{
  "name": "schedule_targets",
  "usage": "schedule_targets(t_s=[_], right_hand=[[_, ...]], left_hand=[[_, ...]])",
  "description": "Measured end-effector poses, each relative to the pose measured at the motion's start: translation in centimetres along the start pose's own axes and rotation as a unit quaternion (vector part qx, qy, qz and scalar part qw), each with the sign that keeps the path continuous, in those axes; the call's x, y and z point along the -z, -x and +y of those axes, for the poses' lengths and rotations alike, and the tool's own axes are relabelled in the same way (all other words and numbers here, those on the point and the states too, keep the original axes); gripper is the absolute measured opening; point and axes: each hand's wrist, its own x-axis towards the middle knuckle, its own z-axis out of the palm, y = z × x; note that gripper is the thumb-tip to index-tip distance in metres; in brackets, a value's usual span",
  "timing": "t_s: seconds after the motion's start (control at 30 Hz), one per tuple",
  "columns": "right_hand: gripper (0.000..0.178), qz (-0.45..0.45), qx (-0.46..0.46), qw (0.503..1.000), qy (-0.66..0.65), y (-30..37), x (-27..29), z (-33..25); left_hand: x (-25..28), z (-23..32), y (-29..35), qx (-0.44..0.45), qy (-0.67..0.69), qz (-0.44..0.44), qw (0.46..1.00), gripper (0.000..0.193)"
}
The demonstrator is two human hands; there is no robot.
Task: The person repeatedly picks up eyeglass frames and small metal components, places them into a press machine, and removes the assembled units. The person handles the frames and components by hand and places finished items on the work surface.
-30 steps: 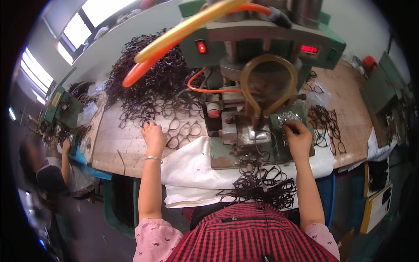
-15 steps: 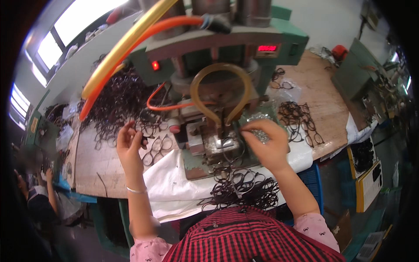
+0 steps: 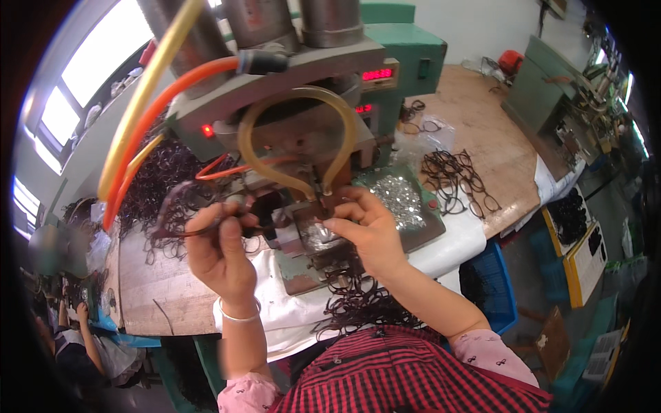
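My left hand [image 3: 224, 255] is closed on a dark eyeglass frame [image 3: 167, 219], holding it up at the left of the press [image 3: 275, 86]. The frame is blurred by motion. My right hand [image 3: 372, 234] reaches into the press, its thumb and fingers pinched by the metal fixture [image 3: 317, 234] under the tool head. Whatever they grip is hidden. A looped yellowish hose [image 3: 348, 131] arches above that hand. Just in front of the fixture lies a heap of dark eyeglass frames [image 3: 368, 303].
Small silvery pieces [image 3: 399, 199] cover the press's right side. More frames [image 3: 458, 182] lie on the wooden table at right, with a large pile [image 3: 193, 158] behind left. A blue crate [image 3: 499, 289] stands low at right. Another person [image 3: 82, 344] sits far left.
My left hand has moved toward the press and now holds a frame up. My right hand has moved from the fixture's right side in under the tool head. The view has shifted.
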Motion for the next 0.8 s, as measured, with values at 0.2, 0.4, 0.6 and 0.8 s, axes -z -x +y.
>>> schedule_targets(t_s=[0.2, 0.4, 0.6, 0.8], right_hand=[[0.031, -0.018, 0.158, 0.925, 0.345, 1.3, 3.7, -2.4], [0.014, 0.144, 0.207, 0.630, 0.734, 0.6, 13.3, 2.1], [0.011, 0.160, 0.169, 0.753, 0.616, -1.5, 12.8, 0.9], [0.016, 0.252, 0.097, 0.904, 0.332, -2.1, 14.4, 4.3]], left_hand=[[1.4, 4.3, 3.0, 0.212, 0.261, -0.068, 0.939, 0.018], [-1.1, 4.0, 5.8, 0.666, 0.298, -0.263, 0.632, 0.021], [-2.4, 3.5, 6.5, 0.676, 0.276, -0.189, 0.656, 0.021], [-3.0, 3.4, 6.9, 0.654, 0.209, -0.173, 0.706, 0.021]])
